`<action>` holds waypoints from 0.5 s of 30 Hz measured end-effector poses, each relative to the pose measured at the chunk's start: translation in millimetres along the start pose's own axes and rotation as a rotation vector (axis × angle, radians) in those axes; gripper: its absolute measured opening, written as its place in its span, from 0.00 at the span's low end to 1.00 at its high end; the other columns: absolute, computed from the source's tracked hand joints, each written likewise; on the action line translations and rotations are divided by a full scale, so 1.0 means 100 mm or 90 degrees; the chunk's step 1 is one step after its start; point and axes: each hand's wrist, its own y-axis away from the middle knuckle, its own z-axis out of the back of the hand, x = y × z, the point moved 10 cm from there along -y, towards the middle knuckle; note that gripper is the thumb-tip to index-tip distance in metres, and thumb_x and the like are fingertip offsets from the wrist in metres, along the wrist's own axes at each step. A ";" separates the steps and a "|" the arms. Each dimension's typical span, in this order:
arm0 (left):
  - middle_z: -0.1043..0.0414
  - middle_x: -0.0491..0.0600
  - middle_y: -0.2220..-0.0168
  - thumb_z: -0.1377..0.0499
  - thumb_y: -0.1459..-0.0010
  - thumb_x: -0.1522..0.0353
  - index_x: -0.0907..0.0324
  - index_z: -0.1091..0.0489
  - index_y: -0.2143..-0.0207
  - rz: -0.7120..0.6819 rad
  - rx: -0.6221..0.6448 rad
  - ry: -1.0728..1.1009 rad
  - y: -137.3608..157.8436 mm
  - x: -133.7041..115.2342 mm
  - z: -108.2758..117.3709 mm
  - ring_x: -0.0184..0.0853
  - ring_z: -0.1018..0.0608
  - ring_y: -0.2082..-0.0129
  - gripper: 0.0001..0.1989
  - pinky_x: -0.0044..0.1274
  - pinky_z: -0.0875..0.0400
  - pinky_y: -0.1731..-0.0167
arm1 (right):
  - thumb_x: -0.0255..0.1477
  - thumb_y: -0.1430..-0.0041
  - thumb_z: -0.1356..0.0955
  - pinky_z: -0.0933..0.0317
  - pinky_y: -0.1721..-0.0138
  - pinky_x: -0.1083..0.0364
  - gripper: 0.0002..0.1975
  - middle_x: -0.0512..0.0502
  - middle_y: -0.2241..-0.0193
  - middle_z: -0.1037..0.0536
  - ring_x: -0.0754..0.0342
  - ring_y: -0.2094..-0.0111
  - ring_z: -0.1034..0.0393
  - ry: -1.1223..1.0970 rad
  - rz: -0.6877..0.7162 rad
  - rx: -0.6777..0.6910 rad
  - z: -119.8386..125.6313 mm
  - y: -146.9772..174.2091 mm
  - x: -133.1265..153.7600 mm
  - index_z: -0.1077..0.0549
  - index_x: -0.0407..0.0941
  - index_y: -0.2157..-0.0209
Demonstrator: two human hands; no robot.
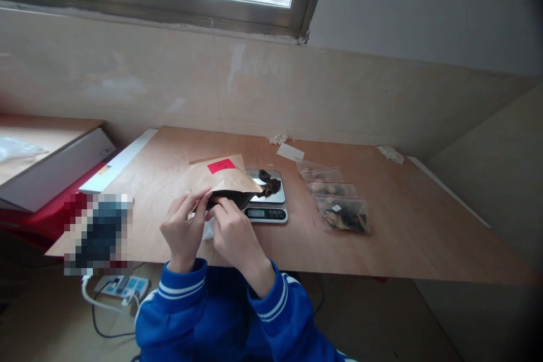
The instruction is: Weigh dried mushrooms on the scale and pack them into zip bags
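A brown paper bag (224,180) with a red label lies tilted, its dark open mouth facing me. My left hand (185,229) pinches the left part of the bag's edge. My right hand (234,232) is closed at the mouth too, its fingertips partly hidden by the bag. Just right of the bag, a digital kitchen scale (278,198) carries several dark, curled dried pieces (270,185), which look like dried mushrooms or peel. A bit of clear plastic (208,230) shows between my hands.
Several clear zip bags (343,216) of dried pieces lie right of the scale. A white card (291,151) and crumpled white bits (278,139) are near the wall. At left are a blurred-out dark object (99,232) and a power strip (123,285) below the table edge.
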 end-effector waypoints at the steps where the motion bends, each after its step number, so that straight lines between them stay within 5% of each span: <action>1: 0.22 0.48 0.69 0.38 0.40 0.66 0.58 0.21 0.63 0.004 0.003 0.000 0.01 0.02 0.00 0.30 0.24 0.71 0.07 0.21 0.31 0.69 | 0.17 0.41 0.43 0.34 0.56 0.53 0.14 0.43 0.64 0.26 0.51 0.60 0.31 -0.007 -0.025 0.016 0.00 -0.06 -0.03 0.30 0.44 0.68; 6: 0.22 0.47 0.69 0.39 0.40 0.66 0.58 0.22 0.63 0.010 0.006 -0.009 0.03 0.05 -0.01 0.31 0.23 0.71 0.07 0.21 0.31 0.70 | 0.17 0.40 0.43 0.35 0.58 0.54 0.13 0.44 0.66 0.25 0.51 0.61 0.30 0.001 -0.134 0.055 0.05 -0.19 -0.16 0.31 0.43 0.63; 11: 0.22 0.47 0.70 0.39 0.40 0.66 0.58 0.22 0.63 0.011 -0.011 -0.003 0.03 0.06 0.03 0.30 0.23 0.71 0.07 0.21 0.30 0.71 | 0.21 0.35 0.43 0.34 0.52 0.51 0.17 0.35 0.53 0.25 0.46 0.52 0.29 0.076 -0.106 0.122 -0.12 -0.14 -0.16 0.32 0.38 0.49; 15: 0.22 0.46 0.70 0.39 0.40 0.66 0.57 0.22 0.62 -0.003 0.001 0.012 0.05 0.02 0.01 0.29 0.25 0.73 0.07 0.21 0.31 0.71 | 0.22 0.33 0.42 0.33 0.51 0.49 0.16 0.34 0.54 0.24 0.46 0.53 0.28 0.132 -0.113 0.136 -0.31 -0.33 -0.29 0.29 0.37 0.49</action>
